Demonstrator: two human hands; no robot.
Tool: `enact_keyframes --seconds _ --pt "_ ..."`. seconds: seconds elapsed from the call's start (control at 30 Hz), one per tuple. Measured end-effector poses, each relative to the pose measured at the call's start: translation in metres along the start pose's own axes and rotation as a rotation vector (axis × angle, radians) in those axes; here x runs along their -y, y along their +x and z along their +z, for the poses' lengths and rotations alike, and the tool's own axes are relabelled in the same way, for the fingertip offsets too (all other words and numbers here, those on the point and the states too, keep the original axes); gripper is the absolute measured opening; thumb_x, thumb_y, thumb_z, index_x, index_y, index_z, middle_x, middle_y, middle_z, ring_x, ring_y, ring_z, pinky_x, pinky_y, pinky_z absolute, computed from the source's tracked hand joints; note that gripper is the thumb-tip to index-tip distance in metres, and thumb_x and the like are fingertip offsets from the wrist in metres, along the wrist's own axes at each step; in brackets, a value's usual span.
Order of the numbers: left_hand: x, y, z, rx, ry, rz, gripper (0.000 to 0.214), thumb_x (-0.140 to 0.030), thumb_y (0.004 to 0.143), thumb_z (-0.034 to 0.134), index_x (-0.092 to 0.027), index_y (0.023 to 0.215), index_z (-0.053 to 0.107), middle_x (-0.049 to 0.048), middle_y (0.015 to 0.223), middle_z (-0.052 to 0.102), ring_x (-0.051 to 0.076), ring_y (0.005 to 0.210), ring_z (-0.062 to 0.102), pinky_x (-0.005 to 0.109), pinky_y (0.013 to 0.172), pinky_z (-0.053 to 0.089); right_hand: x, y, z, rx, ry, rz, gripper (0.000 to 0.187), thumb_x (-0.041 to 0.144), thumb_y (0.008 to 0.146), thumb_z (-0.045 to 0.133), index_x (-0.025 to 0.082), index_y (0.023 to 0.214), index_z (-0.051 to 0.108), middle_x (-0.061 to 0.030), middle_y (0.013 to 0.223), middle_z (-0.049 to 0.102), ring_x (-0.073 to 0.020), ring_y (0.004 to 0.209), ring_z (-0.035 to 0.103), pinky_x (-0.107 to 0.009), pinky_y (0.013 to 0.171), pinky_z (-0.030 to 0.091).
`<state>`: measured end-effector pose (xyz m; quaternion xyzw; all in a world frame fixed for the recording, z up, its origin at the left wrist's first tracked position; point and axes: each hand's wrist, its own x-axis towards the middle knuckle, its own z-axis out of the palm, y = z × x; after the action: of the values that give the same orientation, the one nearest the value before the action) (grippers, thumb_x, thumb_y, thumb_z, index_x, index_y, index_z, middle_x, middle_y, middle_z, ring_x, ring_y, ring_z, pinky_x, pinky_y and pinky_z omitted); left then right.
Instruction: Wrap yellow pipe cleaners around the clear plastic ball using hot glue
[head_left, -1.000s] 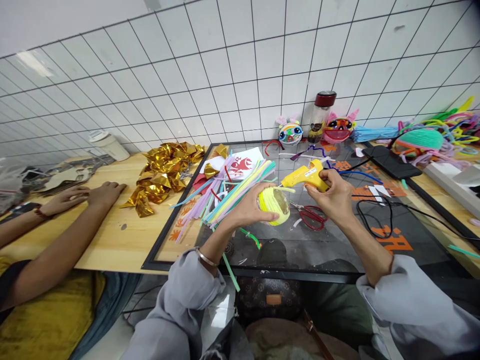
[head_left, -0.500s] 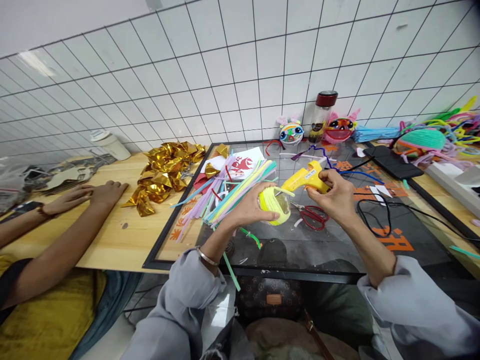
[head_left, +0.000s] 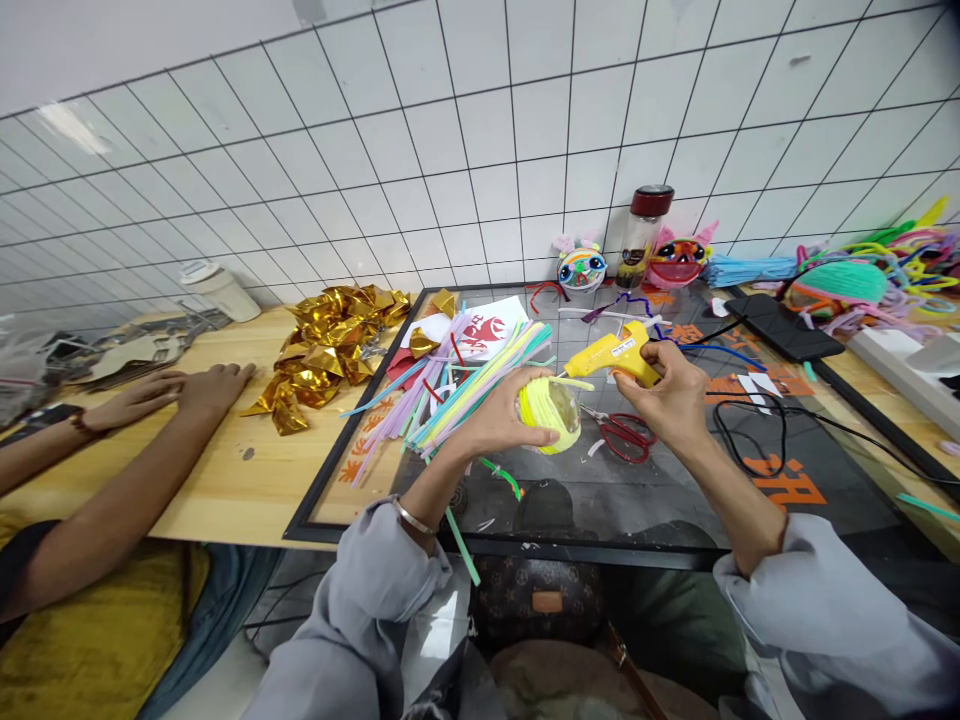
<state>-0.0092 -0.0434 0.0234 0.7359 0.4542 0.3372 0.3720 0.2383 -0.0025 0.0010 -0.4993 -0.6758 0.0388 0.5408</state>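
My left hand [head_left: 501, 415] is wrapped round a clear ball [head_left: 550, 413] partly covered in coiled yellow pipe cleaner, held just above the dark glass mat [head_left: 645, 500]. My right hand [head_left: 669, 392] grips a yellow glue gun [head_left: 611, 355], its nozzle pointing left and touching the top of the ball. A loose end of yellow pipe cleaner sticks out under the nozzle. Red-handled scissors [head_left: 626, 436] lie on the mat below my right hand.
A pile of coloured pipe cleaners [head_left: 457, 385] lies left of the ball. Gold foil pieces [head_left: 330, 350] sit on the wooden table. Another person's hands [head_left: 176, 390] rest at the left. Black cables [head_left: 757, 430], a jar [head_left: 643, 235] and small masks [head_left: 581, 268] stand behind.
The glue gun's nozzle dipped slightly toward the ball and came back up a little. My left hand kept the ball almost still.
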Motion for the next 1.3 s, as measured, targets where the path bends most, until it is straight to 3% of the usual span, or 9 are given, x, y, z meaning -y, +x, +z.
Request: enact_keyframes --seconds 0.6,1.3 --pt "0.0041 0.0008 0.0016 0.0 -0.022 -0.016 0.081 -0.027 0.058 0.086 -0.016 0.133 0.056 0.0124 0.14 0.058 0.031 0.127 0.057 0.045 0.113 0.042 -0.0039 0.001 -0.0022 0.062 0.071 -0.017 0.022 0.036 0.067 0.069 0.022 0.08 0.057 0.0014 0.069 0.063 -0.0158 0.059 0.058 -0.028 0.057 0.045" --pt "0.002 -0.0002 0.0006 0.0 0.02 -0.008 0.083 -0.03 0.058 0.086 -0.016 0.134 0.056 0.0129 0.143 0.057 0.034 0.13 0.054 0.048 0.116 0.038 0.0026 -0.0005 -0.0016 0.003 0.014 0.008 0.024 0.04 0.069 0.069 0.023 0.081 0.056 -0.0001 0.072 0.064 -0.0171 0.06 0.058 -0.03 0.058 0.045"
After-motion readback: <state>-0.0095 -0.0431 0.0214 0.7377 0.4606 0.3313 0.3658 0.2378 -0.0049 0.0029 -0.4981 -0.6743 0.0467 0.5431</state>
